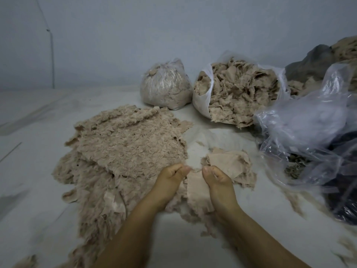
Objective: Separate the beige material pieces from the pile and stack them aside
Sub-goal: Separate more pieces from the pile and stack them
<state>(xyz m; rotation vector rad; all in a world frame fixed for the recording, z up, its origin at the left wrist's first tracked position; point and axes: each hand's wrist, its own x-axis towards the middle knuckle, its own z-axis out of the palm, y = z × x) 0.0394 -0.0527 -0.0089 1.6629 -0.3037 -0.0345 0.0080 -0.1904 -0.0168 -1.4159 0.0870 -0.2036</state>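
Dim, flat bluish light, soft shadows, glare on plastic; blurred, wide-angle warped edges.

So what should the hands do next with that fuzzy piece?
Probably pull apart. The left hand and right hand both pinch one beige piece where two layers meet. Once it comes free, it likely goes on the fluffy stack to the left.

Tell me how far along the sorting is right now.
A broad stack of fluffy beige pieces already lies to the left. The left hand and right hand both pinch one beige piece, pulling it from the small pile. Left to do: that pile and the open bag of scraps behind.
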